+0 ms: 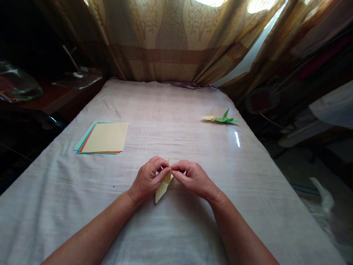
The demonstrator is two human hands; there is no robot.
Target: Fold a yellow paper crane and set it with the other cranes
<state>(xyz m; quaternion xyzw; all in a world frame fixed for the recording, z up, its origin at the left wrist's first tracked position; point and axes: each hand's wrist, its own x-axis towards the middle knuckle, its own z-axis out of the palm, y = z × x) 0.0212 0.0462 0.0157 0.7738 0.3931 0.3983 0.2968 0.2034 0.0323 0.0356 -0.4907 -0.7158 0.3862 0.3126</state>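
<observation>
Backlit from twelve o'clock through the curtain (172,35), blown out above, murky at ten and two, shadowed beneath the hands (147,178), streaked with glare at three, stretched and soft towards the edges.

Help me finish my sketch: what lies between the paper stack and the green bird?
In the head view, a yellow paper bird lies between them on the cloth, close beside the green bird.

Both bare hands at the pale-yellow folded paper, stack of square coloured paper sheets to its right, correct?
Wrong side: head view shows the stack of square coloured paper sheets left of the pale-yellow folded paper. Left hand and right hand are at that paper.
</observation>
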